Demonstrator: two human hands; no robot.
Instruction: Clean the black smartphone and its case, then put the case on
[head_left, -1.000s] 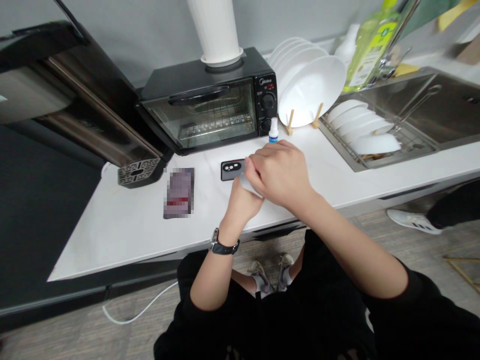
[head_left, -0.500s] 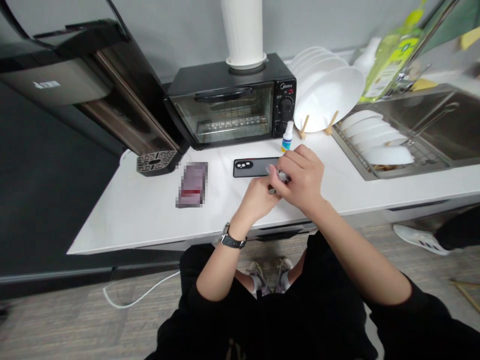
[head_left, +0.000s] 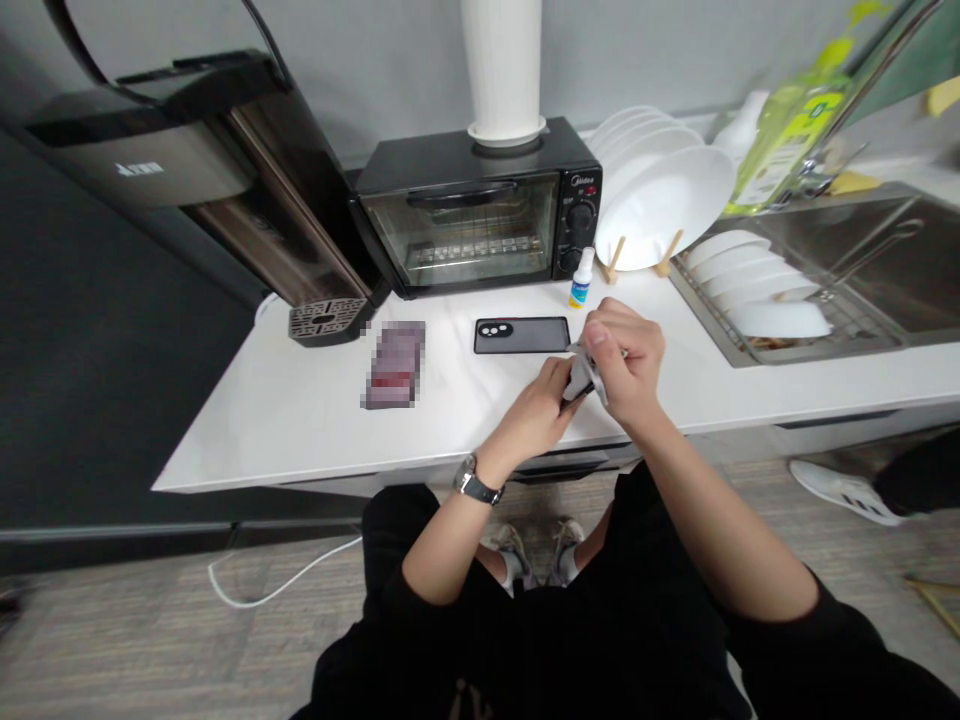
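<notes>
My left hand (head_left: 541, 405) is closed around a thin, dark-edged phone (head_left: 574, 404), mostly hidden by the fingers and the cloth. My right hand (head_left: 626, 350) grips a light grey cloth (head_left: 583, 378) and presses it against the phone, above the counter's front part. Just beyond the hands, a black-rimmed phone case (head_left: 523, 336) with camera cutouts lies on the white counter (head_left: 300, 420). Behind it stands a small spray bottle (head_left: 581, 279) with a white cap and a blue and yellow label. A pixelated purplish flat item (head_left: 396, 364) rests to the left.
A black toaster oven (head_left: 472, 225) stands at the back, with a white cylinder (head_left: 504, 70) on top. The drinks machine (head_left: 292, 220) is left. White plates (head_left: 660, 205) stand in a rack; bowls (head_left: 780, 319) sit by the sink (head_left: 862, 270). Another person's shoe (head_left: 844, 490) shows at right.
Both hands have shifted slightly right and nearer, with the right thumb now raised over the cloth. More of the cloth and the whole phone case show. The view has turned a little.
</notes>
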